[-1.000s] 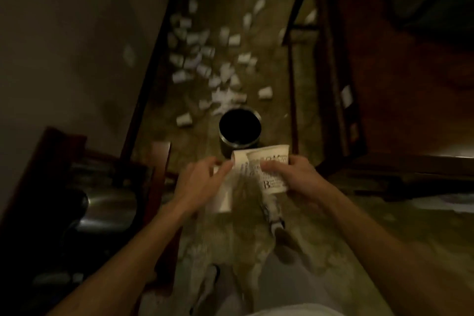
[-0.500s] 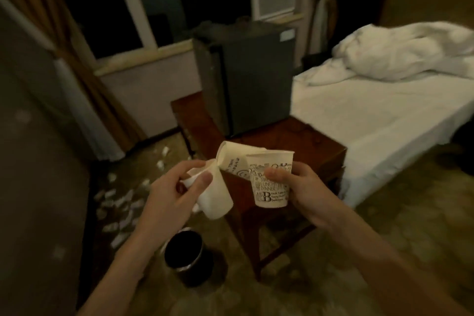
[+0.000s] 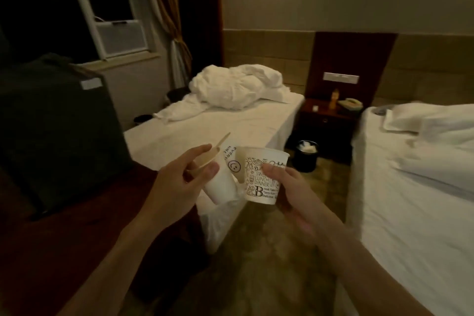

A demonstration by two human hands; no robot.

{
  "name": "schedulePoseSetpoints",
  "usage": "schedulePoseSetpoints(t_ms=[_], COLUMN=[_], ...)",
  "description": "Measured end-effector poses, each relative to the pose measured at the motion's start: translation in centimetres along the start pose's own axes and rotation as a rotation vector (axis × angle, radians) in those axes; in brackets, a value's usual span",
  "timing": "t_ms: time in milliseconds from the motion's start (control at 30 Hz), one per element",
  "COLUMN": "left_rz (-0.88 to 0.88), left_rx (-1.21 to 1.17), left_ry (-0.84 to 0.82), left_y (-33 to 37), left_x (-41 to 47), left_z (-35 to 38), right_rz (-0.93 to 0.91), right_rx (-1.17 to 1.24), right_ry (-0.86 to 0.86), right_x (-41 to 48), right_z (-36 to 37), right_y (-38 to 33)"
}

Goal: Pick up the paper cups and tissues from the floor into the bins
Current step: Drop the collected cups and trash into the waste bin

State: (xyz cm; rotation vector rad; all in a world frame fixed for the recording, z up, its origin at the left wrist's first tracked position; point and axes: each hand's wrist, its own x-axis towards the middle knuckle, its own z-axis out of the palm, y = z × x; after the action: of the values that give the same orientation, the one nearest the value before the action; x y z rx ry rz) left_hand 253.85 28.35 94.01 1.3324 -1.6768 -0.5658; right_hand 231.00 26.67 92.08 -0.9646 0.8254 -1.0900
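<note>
My left hand (image 3: 179, 185) grips a white paper cup (image 3: 221, 182), tilted with its open mouth toward me and a smiley print on its side. My right hand (image 3: 289, 187) holds a printed paper cup (image 3: 261, 179) upright by its side, thumb near the rim. A third cup (image 3: 239, 161) lies tilted between the two, its base hidden inside the printed cup. The cups touch each other at chest height. A black bin (image 3: 305, 159) with white tissue in it stands on the floor between the two beds, well beyond my hands.
A white bed (image 3: 218, 126) with a crumpled duvet lies ahead and a second bed (image 3: 415, 187) fills the right. A dark fridge (image 3: 56, 120) sits on a red-brown table (image 3: 64, 238) at left. A nightstand (image 3: 328, 115) stands at the far wall. Mottled floor runs between the beds.
The view has swung up and right, from the littered floor and a round bin to the beds. Both hands kept their cups; the left cup has turned its mouth toward me.
</note>
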Motion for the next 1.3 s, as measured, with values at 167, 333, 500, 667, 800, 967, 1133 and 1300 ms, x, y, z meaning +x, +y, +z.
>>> schedulePoseSetpoints(t_ms=[167, 333, 500, 667, 800, 967, 1133, 1300], left_rz=[0.002, 0.020, 0.082, -0.011, -0.040, -0.076, -0.187, -0.328], left_rx=[-0.048, -0.098, -0.153, -0.217, -0.274, -0.300, -0.297, -0.296], left_ry=[-0.100, -0.191, -0.286, -0.466, -0.588, -0.670, -0.682, -0.559], left_y=[-0.8, -3.1, -6.5, -10.1, -11.2, -12.6, -14.9, -15.5], left_x=[7.6, 17.1, 28.4, 39.1, 46.8, 54.6, 61.4, 68.1], left_z=[7.6, 14.0, 20.9, 27.9, 33.5, 41.4, 50.4, 58.1], right_rz=[0.019, 0.011, 0.007, 0.043, 0.038, 0.071, 0.142, 0.244], right_rx=[-0.018, 0.040, -0.037, -0.091, -0.001, 0.122, 0.190, 0.270], right_ry=[0.125, 0.206, 0.321, 0.406, 0.464, 0.507, 0.544, 0.553], right_x=[3.8, 9.5, 18.0, 26.1, 31.5, 38.6, 47.0, 54.7], right_z=[-7.6, -14.3, -21.5, -27.8, -32.9, -39.7, -48.7, -57.3], right_y=[-1.9, -2.6, -4.1, -6.4, -7.6, -7.3, -6.7, -7.2])
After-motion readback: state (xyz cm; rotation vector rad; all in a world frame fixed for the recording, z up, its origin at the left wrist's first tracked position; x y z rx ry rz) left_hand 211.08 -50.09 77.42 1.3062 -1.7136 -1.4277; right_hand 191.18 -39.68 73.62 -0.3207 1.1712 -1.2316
